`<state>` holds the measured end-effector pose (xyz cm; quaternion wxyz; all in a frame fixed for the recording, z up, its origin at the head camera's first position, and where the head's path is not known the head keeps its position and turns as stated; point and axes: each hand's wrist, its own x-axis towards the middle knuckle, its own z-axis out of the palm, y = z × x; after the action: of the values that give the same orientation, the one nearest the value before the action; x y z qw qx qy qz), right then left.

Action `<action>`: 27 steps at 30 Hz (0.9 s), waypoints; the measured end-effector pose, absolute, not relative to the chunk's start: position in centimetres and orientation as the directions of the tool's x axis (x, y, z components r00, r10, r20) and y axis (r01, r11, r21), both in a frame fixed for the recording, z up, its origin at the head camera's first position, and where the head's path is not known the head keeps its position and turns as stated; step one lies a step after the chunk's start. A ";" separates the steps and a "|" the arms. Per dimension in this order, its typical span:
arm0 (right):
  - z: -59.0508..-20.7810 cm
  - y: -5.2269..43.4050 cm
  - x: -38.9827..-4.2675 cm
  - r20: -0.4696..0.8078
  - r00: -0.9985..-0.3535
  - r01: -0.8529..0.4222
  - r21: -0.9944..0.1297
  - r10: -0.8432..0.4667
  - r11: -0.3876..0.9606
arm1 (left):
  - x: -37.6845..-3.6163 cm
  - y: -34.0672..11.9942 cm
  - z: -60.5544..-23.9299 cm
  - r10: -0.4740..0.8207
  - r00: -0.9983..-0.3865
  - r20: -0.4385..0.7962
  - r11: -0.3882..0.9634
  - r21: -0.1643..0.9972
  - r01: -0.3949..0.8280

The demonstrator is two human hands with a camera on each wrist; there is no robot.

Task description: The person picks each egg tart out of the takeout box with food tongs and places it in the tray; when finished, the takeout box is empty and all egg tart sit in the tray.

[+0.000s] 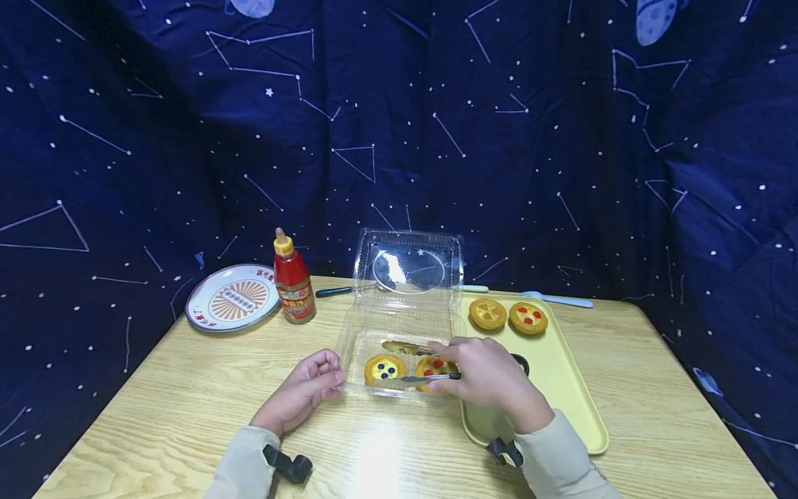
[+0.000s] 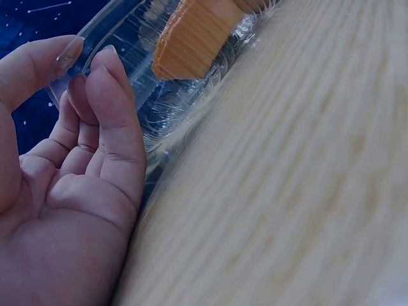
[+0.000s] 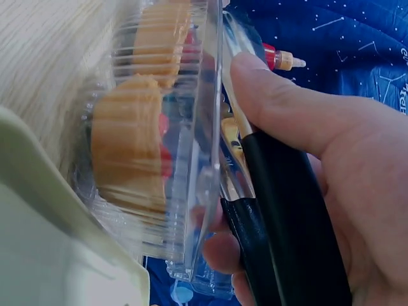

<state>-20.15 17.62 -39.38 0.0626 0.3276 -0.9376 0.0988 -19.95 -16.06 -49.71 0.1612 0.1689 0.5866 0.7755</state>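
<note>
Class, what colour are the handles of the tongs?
The handles are black; the right wrist view shows them best.

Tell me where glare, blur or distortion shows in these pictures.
Head view: white glare on the table, a smaller patch on the clear lid; left wrist: the table's grain looks blurred; right wrist: the ridged container streaks the tarts inside.

- A see-through plastic box [image 1: 405, 334] sits on the table, its lid up at the back; the left hand [image 1: 303, 390] pinches its left edge.
- Silver metal tongs with black handles [image 3: 280, 191] are in the right hand [image 1: 489, 378], their two ends apart over the box.
- A round yellow tart with blue dots [image 1: 382, 369] lies in the box, face up.
- A round yellow tart with red dots [image 1: 429, 366] lies right beside it.
</note>
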 end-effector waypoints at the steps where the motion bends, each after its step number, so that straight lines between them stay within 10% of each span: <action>1: -39.4 17.6 -20.1 0.184 -0.773 -0.632 -0.141 -0.607 0.762 | -19.9 -16.1 -49.7 0.448 -0.891 0.070 -0.260 0.964 -0.055; 27: -39.4 16.9 -19.9 0.126 -0.775 -0.631 -0.112 -0.619 0.767 | -20.0 -16.1 -49.6 0.456 -0.886 0.081 -0.274 0.960 -0.053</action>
<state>-19.91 16.90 -39.44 0.0410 0.3330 -0.9391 0.0742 -20.01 -16.12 -49.64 0.1634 0.1735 0.5801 0.7789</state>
